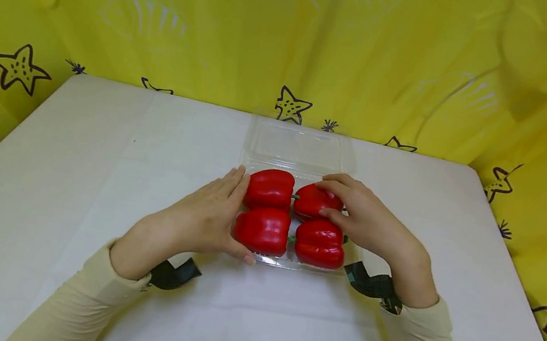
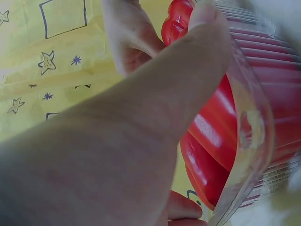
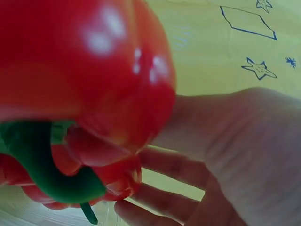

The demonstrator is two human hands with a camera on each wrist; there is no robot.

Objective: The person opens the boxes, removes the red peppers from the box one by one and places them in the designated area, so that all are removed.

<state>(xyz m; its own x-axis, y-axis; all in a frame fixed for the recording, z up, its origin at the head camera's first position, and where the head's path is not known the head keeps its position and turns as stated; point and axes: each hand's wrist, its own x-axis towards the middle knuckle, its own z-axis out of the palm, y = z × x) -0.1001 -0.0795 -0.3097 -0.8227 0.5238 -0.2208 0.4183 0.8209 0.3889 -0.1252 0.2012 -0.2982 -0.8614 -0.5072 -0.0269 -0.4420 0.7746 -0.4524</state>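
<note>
Several red bell peppers lie in two rows in a clear plastic container (image 1: 281,263) whose lid (image 1: 298,146) is folded back behind it. My left hand (image 1: 202,219) rests at the container's left side, fingers straight along the left peppers and thumb reaching over the front rim. In the left wrist view, that thumb (image 2: 207,42) lies across the rim in front of a pepper (image 2: 211,127). With thumb and fingers, my right hand (image 1: 371,223) grips the back right pepper (image 1: 312,201). The front right pepper (image 1: 319,248) fills much of the right wrist view, its green stem (image 3: 51,174) showing.
A white-covered table (image 1: 66,175) extends around the container. Behind it and along the sides hangs a yellow cloth (image 1: 229,40) with drawn stars and shells. A dark strap (image 1: 175,275) sits at the left wrist, another (image 1: 370,284) at the right.
</note>
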